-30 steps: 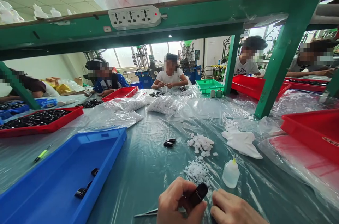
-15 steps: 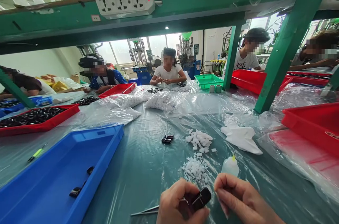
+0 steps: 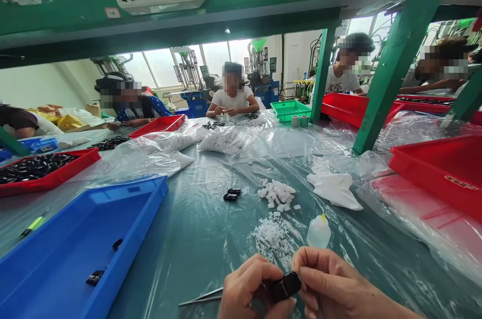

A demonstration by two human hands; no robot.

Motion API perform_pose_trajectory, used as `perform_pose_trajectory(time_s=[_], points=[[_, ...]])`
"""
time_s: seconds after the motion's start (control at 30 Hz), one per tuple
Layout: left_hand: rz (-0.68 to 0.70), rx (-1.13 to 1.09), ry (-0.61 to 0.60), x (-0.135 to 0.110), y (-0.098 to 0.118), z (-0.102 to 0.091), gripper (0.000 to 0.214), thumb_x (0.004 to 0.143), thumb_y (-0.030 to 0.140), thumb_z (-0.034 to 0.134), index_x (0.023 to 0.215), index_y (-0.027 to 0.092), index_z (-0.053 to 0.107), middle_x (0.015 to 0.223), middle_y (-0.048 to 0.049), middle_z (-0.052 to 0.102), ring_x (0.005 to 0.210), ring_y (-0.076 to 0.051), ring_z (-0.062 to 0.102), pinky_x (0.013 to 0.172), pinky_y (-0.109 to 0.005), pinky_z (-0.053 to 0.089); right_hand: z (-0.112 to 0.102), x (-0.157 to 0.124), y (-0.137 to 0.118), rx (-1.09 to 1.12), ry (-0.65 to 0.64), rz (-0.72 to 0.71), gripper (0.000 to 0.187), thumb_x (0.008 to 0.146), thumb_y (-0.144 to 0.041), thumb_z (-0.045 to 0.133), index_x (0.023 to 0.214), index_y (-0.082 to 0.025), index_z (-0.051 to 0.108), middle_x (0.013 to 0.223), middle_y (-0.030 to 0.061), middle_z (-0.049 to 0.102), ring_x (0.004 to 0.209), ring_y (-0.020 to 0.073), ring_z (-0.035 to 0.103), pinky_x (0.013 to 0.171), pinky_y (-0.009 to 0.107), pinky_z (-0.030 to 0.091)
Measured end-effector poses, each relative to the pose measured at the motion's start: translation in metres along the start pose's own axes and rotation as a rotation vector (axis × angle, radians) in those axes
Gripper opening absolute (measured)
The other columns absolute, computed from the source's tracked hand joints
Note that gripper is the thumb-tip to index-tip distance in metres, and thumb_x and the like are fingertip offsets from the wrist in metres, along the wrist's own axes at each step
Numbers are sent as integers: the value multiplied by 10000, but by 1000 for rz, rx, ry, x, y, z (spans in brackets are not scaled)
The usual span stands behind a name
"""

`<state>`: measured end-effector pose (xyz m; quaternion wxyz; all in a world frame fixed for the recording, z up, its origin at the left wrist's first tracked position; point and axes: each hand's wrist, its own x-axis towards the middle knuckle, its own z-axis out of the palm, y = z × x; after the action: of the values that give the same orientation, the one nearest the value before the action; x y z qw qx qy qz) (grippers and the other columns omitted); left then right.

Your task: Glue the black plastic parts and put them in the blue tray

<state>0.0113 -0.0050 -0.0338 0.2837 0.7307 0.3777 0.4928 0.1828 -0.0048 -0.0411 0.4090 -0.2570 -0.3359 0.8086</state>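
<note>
Black plastic piece (image 3: 285,287): pinched from both sides just above the near edge of the plastic-sheeted table (image 3: 196,258); its middle and left end are partly hidden by fingers.
Left hand (image 3: 246,285): curled shut around the piece's left end, with the lower part cut off by the bottom of the view.
Right hand (image 3: 331,279): bent over the piece's right end, fingers closed on it, with the forearm running toward the lower right corner.
Tweezers (image 3: 199,297): seen extending left from the left hand; whether they are held or lying on the table cannot be told.
Near the hands: a heap of white plastic crumbs (image 3: 271,236) is placed just beyond them, beside a small squeeze bottle (image 3: 318,232).
Table middle: white plastic chunks (image 3: 276,194) lie just right of two small black pieces (image 3: 231,194).
Left edge: a blue tray (image 3: 124,208) is set there, holding a few black pieces (image 3: 94,277).
Right edge: a red tray (image 3: 440,171) is set there, with a white cloth (image 3: 334,189) to its left.
</note>
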Motion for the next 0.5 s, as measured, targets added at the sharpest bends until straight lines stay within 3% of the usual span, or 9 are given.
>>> perform_pose_trajectory(time_s=[0.5], points=[[137, 30, 39, -2, 2, 3, 201, 660, 84, 650, 799, 218, 595, 662, 28, 561, 492, -52, 497, 458, -107, 412, 2, -3, -3, 73, -3, 57, 321, 681, -386, 777, 823, -153, 609, 531, -47, 524, 472, 43, 464, 499, 163, 413]])
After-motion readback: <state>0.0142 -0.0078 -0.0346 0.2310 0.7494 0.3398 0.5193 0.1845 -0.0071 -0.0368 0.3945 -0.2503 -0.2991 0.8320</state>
